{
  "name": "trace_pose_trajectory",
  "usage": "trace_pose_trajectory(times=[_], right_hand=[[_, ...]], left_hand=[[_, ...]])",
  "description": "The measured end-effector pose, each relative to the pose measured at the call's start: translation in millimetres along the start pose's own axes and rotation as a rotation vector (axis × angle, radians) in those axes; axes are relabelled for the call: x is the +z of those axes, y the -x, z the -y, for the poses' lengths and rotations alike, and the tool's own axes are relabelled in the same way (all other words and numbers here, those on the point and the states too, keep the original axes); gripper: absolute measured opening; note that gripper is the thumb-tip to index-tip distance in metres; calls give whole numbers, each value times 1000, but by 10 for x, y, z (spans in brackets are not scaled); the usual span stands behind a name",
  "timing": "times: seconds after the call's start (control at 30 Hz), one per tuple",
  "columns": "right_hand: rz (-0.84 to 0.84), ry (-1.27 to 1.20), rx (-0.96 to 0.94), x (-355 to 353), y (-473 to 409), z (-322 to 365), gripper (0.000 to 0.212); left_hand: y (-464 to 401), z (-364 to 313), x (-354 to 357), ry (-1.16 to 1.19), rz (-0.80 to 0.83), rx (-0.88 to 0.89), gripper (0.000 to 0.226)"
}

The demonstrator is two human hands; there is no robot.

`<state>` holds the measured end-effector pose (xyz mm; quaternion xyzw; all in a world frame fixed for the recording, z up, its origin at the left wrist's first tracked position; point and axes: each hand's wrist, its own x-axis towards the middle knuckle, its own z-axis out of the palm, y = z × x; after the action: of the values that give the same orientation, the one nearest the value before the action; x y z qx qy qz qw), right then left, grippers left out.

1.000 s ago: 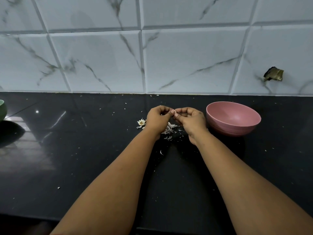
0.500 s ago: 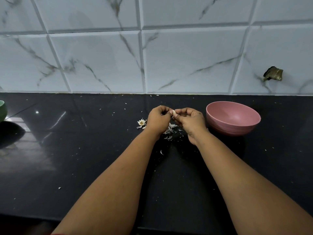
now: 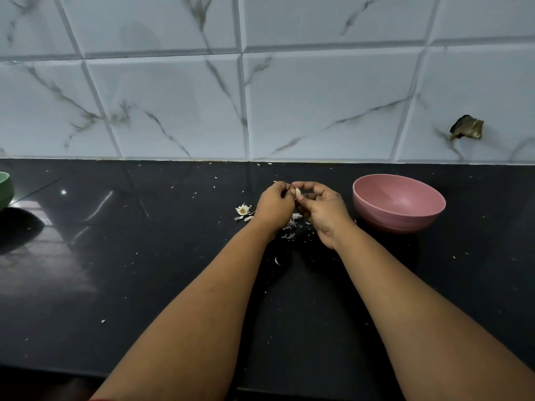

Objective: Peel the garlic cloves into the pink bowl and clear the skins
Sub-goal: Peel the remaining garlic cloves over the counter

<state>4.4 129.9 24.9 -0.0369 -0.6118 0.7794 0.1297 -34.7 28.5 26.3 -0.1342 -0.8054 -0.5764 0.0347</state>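
Both hands (image 3: 301,206) pinch garlic clove (image 3: 298,193) above skins (image 3: 292,224), pink bowl (image 3: 398,202) beside

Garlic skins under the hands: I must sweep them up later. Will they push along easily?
Probably not cleanly. The garlic skins look thin and flaky, so likely very light and apt to scatter. Specks already dot the black counter; some may cling.

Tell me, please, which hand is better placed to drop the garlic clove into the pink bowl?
Probably the right hand: it lies next to the pink bowl, with the left hand on the far side. Both pinch the garlic clove.
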Motion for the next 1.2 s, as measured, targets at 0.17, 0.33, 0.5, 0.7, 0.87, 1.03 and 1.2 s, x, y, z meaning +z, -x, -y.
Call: trace_pose_trajectory(times=[0.17,0.33,0.5,0.7,0.87,1.03,1.2], right_hand=[[37,-20,-18,-10,6,-5,16],[-6,-45,-25,-12,-10,11,20],[-15,-41,-22,-13,-31,-5,21],[-78,-62,-18,-42,-79,-10,22],[-83,-50,-24,-48,-75,-14,20],[-87,-6,-43,-61,-67,-18,10],[-120,-22,-57,-58,-62,-11,10]], left_hand=[[-16,8,29,1,29,-24,17],[-16,-15,42,180,23,-118,21],[-39,27,37,86,-45,-89,30],[-23,4,9,96,-60,-93,31],[-9,54,25,44,-35,-13,18],[-17,77,-6,106,-61,8,4],[4,40,7,231,-14,-22,4]])
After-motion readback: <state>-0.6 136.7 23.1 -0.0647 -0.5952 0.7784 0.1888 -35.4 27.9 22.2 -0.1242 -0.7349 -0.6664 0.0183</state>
